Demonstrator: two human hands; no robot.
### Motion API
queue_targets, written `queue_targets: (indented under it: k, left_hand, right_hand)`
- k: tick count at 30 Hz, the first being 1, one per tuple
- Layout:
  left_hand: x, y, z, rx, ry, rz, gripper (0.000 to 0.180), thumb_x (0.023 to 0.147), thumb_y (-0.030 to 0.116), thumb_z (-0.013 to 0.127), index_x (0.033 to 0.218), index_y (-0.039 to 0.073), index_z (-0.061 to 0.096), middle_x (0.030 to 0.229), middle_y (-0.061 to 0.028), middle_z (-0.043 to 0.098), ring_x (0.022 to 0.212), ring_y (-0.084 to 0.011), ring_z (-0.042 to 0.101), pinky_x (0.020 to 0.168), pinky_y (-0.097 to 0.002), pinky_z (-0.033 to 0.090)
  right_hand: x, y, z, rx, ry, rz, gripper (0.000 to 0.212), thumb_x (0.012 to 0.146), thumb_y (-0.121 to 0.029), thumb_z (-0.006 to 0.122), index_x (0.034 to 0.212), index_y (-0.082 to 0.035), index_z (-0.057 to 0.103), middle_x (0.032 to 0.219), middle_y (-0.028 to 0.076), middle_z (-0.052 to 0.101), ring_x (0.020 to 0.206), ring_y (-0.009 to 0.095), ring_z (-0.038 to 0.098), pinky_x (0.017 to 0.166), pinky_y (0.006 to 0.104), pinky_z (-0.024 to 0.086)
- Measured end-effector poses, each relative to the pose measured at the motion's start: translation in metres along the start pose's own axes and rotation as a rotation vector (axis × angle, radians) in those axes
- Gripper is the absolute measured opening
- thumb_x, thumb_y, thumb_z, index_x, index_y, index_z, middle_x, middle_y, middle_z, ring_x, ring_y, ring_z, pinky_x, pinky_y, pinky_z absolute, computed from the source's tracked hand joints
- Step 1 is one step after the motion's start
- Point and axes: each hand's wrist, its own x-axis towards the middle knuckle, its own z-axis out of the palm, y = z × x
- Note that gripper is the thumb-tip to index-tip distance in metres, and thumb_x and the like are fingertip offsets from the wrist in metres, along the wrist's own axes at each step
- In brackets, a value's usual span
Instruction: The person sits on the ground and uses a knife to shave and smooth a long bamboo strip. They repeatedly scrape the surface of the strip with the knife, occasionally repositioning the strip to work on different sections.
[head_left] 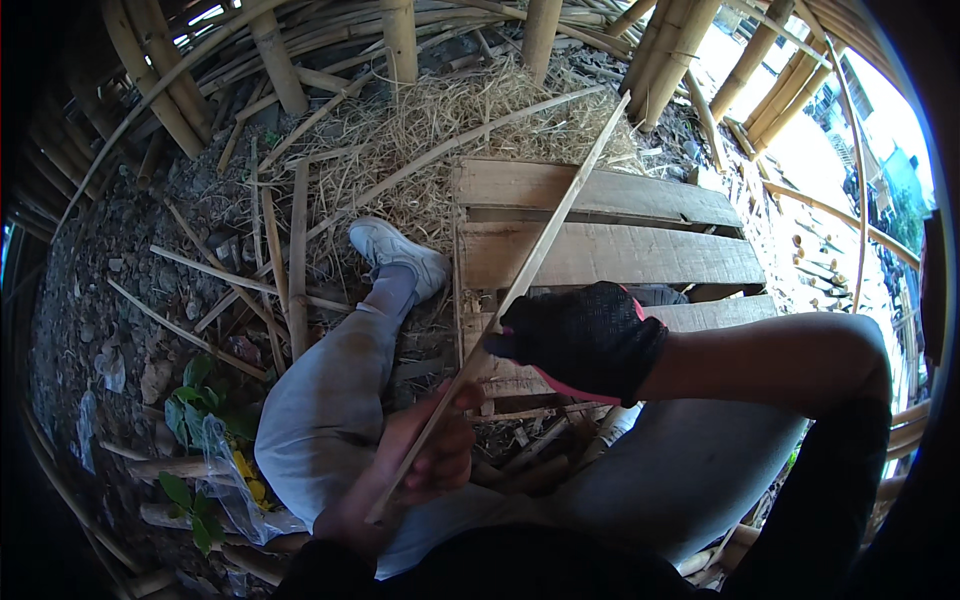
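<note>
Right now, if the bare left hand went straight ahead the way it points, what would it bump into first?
Probably the black-gloved right hand, just ahead along the same pale strip the left hand holds, though one picture can't show depth for sure.

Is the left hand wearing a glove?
No, the left hand at the strip shows bare fingers, while a black glove covers the right hand.
</note>
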Motion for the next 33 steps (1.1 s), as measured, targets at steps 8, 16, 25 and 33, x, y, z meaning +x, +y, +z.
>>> queue_targets:
  k: [8, 16, 25, 33]
  left_hand:
    - [-0.001, -0.007, 0.006, -0.149, -0.064, 0.004, 0.027, 0.110, 0.036, 0.026, 0.111, 0.015, 0.042, 0.053, -0.0022, 0.048, 0.032, -0.0115, 0.043, 0.028, -0.0243, 0.031]
    - [-0.005, -0.007, 0.002, -0.214, -0.247, 0.007, 0.025, 0.110, 0.030, 0.025, 0.112, 0.011, 0.042, 0.055, -0.0058, 0.050, 0.034, -0.0138, 0.047, 0.028, -0.0260, 0.037]
    - [-0.008, -0.009, 0.002, -0.155, -0.192, -0.018, 0.028, 0.110, 0.034, 0.025, 0.111, 0.012, 0.043, 0.052, -0.0042, 0.048, 0.032, -0.0133, 0.046, 0.027, -0.0245, 0.034]
    - [-0.007, -0.006, 0.000, -0.243, -0.303, -0.014, 0.029, 0.109, 0.033, 0.024, 0.114, 0.010, 0.041, 0.057, -0.0073, 0.052, 0.036, -0.0149, 0.051, 0.028, -0.0267, 0.041]
  right_hand:
    - [0.005, 0.042, -0.003, -0.097, -0.068, 0.048, 0.031, 0.098, -0.043, 0.053, 0.099, -0.015, 0.067, 0.080, 0.005, 0.069, 0.074, 0.024, 0.070, 0.061, 0.0393, 0.055]
    - [-0.007, 0.027, 0.009, -0.117, 0.108, -0.003, 0.030, 0.092, -0.044, 0.064, 0.087, -0.014, 0.065, 0.067, 0.003, 0.065, 0.060, 0.024, 0.067, 0.050, 0.0384, 0.051]
    - [-0.006, 0.023, 0.008, -0.140, 0.050, -0.014, 0.034, 0.099, -0.047, 0.051, 0.094, -0.017, 0.065, 0.077, 0.004, 0.069, 0.068, 0.027, 0.070, 0.058, 0.0400, 0.055]
    - [-0.005, 0.029, 0.012, -0.048, -0.011, 0.027, 0.034, 0.102, -0.044, 0.045, 0.100, -0.018, 0.068, 0.083, 0.007, 0.069, 0.081, 0.027, 0.071, 0.074, 0.0398, 0.057]
